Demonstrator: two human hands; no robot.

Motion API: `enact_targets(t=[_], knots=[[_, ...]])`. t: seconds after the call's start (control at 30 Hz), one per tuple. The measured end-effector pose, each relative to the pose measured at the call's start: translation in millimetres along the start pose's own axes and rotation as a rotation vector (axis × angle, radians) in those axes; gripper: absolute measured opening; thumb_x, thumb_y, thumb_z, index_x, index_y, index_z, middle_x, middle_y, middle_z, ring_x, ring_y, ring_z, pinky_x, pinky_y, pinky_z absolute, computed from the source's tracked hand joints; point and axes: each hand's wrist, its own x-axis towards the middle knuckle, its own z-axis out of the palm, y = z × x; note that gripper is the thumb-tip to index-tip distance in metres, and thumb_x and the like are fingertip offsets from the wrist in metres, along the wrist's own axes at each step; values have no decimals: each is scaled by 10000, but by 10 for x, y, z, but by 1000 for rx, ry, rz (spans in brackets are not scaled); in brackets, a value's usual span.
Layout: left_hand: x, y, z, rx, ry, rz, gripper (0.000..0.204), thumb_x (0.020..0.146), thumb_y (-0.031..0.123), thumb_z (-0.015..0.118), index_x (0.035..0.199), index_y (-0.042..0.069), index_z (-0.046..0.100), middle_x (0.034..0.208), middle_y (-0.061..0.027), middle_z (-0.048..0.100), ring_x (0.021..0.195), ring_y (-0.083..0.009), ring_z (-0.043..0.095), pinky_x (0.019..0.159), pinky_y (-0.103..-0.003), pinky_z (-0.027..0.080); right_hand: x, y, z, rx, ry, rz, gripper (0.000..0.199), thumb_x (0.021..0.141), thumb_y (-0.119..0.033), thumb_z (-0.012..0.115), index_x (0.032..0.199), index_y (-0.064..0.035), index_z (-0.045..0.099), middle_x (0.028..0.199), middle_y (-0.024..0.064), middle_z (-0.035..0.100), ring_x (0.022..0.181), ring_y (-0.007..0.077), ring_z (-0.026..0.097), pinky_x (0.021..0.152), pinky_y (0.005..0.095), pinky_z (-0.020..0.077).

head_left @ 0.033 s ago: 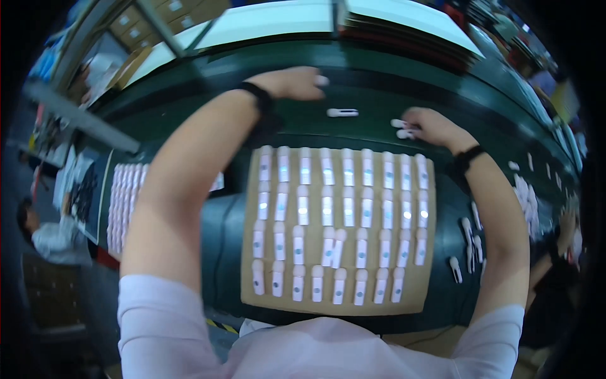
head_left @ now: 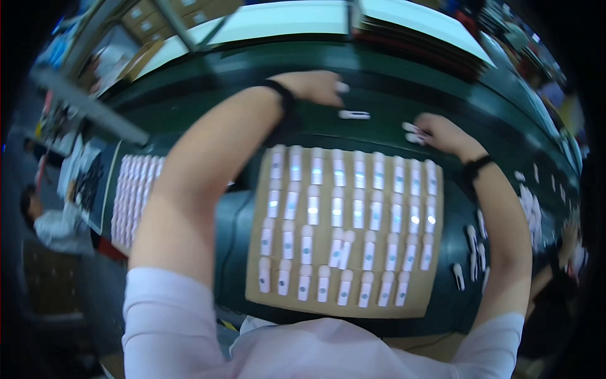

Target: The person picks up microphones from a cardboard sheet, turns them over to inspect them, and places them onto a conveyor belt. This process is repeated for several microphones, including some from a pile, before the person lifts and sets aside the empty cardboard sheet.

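Over the far part of the green work surface, my left hand (head_left: 319, 86) is closed, with the white rounded end of a small pale wand-shaped device (head_left: 342, 87) sticking out past its fingers. Just below it lies another pale wand-shaped device with a dark slot (head_left: 355, 115). Farther right, the fingers of my right hand (head_left: 437, 132) are pinched on two more such wands, whose rounded heads (head_left: 410, 127) point left. Nearest me is a brown cardboard sheet (head_left: 347, 309), carrying rows of upright pale pink wands with round heads (head_left: 323, 283). Two in the third row lean together.
More wands stand packed in rows (head_left: 134, 196) left of my left arm. Loose ones (head_left: 459, 276) lie right of the cardboard, and a pile (head_left: 531, 218) lies beyond my right arm. White-topped stacks (head_left: 423, 25) line the far edge. Other people are at both sides.
My left hand has come slightly right and down, nearer the loose slotted wand. My right hand stays pinched on its wands, and the whole view has shifted a little.
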Motion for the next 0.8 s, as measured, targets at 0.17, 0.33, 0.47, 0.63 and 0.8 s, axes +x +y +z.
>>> enact_targets(t=[0.17, 0.33, 0.47, 0.63, 0.8], knots=[[145, 209, 235, 140, -149, -84, 484, 735, 381, 763, 1023, 1, 680, 1018, -188, 684, 988, -330, 639, 857, -419, 495, -362, -116, -112, 44, 131, 69, 197, 689, -9, 687, 864, 1, 597, 903, 158, 558, 848, 337, 570, 775, 392, 478], [169, 365, 235, 218, -231, -72, 425, 781, 317, 733, 1086, 26, 683, 1066, -175, 679, 1018, -322, 634, 899, -428, 479, -1360, -178, -170, 72, 221, 344, 251, 654, 64, 704, 849, 9, 554, 881, 154, 542, 840, 328, 571, 755, 358, 479], [171, 372, 245, 234, -185, -73, 329, 813, 222, 681, 1092, 48, 688, 1089, -178, 672, 1044, -317, 627, 918, -429, 472, -1802, -388, -120, 4, 109, 458, 237, 664, 36, 706, 851, 7, 563, 894, 163, 556, 876, 346, 582, 778, 381, 481], [151, 245, 284, 259, -148, -127, 300, 769, 174, 669, 1031, 28, 689, 1044, -194, 676, 1001, -339, 636, 868, -420, 500, -1930, -595, 25, -85, -3, 579, 309, 650, 1, 736, 917, -7, 580, 1035, 155, 573, 996, 347, 575, 825, 393, 480], [-58, 229, -16, 230, -73, -136, 330, 768, 241, 675, 1017, 24, 691, 1046, -196, 678, 994, -337, 641, 838, -401, 507, -2013, -659, -19, -172, 169, 401, 351, 692, -2, 707, 1019, -23, 579, 1243, 151, 529, 1056, 345, 570, 841, 385, 483]])
